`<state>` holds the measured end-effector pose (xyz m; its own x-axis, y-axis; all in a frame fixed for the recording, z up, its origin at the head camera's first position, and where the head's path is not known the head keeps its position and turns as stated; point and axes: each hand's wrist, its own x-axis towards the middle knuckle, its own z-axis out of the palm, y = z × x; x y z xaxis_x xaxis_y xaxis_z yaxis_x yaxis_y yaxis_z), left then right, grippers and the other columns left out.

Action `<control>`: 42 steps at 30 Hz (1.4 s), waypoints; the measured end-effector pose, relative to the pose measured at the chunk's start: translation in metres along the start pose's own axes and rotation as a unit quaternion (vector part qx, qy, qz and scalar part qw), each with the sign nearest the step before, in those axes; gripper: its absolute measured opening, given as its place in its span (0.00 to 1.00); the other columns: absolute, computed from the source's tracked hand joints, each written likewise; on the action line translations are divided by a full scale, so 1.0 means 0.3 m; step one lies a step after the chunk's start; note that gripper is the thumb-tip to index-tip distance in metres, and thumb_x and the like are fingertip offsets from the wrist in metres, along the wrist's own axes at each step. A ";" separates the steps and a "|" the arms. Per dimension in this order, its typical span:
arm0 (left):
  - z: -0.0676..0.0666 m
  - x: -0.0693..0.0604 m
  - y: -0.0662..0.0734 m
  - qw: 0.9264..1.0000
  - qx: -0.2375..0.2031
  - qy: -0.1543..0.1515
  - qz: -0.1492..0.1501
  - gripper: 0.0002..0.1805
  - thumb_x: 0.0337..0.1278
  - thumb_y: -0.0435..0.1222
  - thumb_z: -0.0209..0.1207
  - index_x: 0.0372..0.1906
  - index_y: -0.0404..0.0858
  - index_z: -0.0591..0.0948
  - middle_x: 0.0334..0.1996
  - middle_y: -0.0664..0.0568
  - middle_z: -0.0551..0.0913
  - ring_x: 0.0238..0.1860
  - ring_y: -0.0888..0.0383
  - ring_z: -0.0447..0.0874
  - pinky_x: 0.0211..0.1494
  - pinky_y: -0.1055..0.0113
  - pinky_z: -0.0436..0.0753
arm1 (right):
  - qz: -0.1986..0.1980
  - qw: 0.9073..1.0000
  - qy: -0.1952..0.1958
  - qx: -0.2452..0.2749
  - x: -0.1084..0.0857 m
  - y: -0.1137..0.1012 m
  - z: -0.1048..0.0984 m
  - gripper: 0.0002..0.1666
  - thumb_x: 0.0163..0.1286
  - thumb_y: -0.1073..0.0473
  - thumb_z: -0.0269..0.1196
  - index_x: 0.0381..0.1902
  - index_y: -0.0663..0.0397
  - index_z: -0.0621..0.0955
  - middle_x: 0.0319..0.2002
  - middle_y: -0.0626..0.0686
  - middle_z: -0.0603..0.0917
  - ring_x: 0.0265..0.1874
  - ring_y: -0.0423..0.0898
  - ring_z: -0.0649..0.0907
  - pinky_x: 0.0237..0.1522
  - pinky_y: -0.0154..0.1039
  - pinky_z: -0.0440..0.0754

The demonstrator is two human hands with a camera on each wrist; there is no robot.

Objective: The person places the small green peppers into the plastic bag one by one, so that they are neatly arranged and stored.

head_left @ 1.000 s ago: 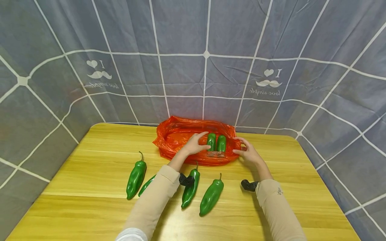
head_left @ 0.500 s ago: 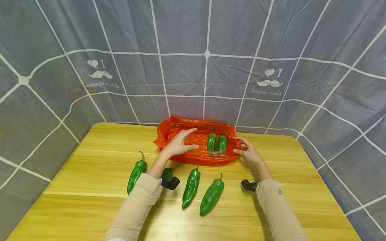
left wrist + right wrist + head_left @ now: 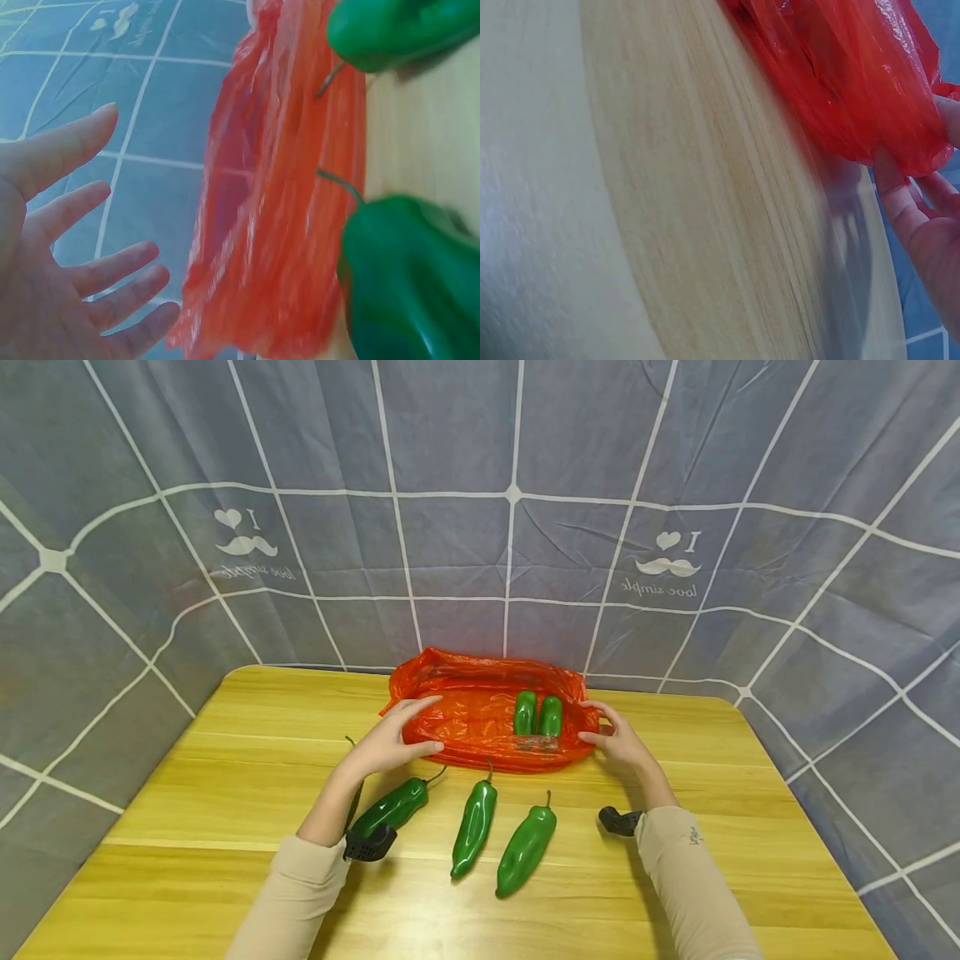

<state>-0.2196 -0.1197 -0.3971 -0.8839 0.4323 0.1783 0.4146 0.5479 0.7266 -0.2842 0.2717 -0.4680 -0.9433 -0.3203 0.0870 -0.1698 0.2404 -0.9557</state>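
Note:
A red plastic bag lies with its mouth spread at the back of the table. Inside it, on the right, are two green peppers. My right hand holds the bag's right edge; the right wrist view has the bag's side between thumb and fingers. My left hand is by the bag's left front, fingers spread and nothing in them. Below it lies a green pepper, and another is mostly hidden behind the left wrist. Two more green peppers rest to the right, stems toward the bag.
The wooden table reaches back to a grey curtain with white lines, which hangs behind and on both sides. A black wrist device is at the left cuff, and a second black device at the right.
My left hand has drawn away from the two peppers in the bag, moving left and toward me. It now covers the leftmost pepper and uncovers the one beside it. The right hand stays put.

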 end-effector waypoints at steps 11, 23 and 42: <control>-0.055 -0.154 -0.064 0.999 0.007 0.031 -0.029 0.37 0.52 0.40 0.63 0.66 0.39 0.63 0.60 0.34 0.63 0.57 0.34 0.62 0.53 0.36 0.65 | -0.009 1.000 0.002 -0.006 0.002 0.002 0.001 0.31 0.60 0.74 0.58 0.61 0.65 0.63 0.56 0.72 0.65 0.49 0.69 0.73 0.39 0.33 0.79; -0.121 -0.303 -0.135 0.995 0.010 0.022 -0.100 0.38 0.52 0.41 0.63 0.67 0.36 0.62 0.59 0.30 0.57 0.56 0.30 0.60 0.47 0.36 0.68 | -0.002 1.000 0.002 -0.007 0.007 0.006 -0.003 0.32 0.60 0.72 0.59 0.62 0.63 0.64 0.55 0.71 0.66 0.47 0.64 0.75 0.39 0.33 0.78; -0.127 -0.402 -0.210 0.979 -0.143 -0.069 -0.128 0.41 0.55 0.35 0.60 0.69 0.32 0.52 0.55 0.25 0.64 0.52 0.34 0.71 0.47 0.49 0.75 | -0.007 1.000 0.003 -0.007 0.007 0.002 -0.007 0.31 0.60 0.74 0.59 0.61 0.63 0.64 0.55 0.71 0.66 0.46 0.60 0.77 0.39 0.34 0.79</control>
<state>-0.1473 -0.2336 -0.4392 -0.9054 0.4101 -0.1099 0.0890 0.4366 0.8953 -0.2870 0.2733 -0.4679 -0.9426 -0.3179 0.1024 -0.1874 0.2496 -0.9501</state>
